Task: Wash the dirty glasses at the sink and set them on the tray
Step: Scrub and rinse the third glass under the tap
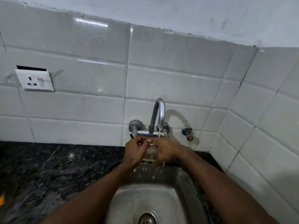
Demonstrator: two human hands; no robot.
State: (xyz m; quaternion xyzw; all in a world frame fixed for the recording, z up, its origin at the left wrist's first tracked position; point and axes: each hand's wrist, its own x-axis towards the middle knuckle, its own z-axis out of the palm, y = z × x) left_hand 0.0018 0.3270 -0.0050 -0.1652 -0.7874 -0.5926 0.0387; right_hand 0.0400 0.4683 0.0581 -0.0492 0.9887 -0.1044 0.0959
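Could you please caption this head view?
Left hand and right hand hold a clear glass under a chrome tap over a steel sink.

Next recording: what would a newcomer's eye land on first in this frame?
First, the hands meeting at centre: the left hand and right hand both wrap around a clear glass just under the chrome tap. Its running water spills off them into the steel sink below. After that, the white wall socket at far left on the tiled wall, above the dark granite counter.
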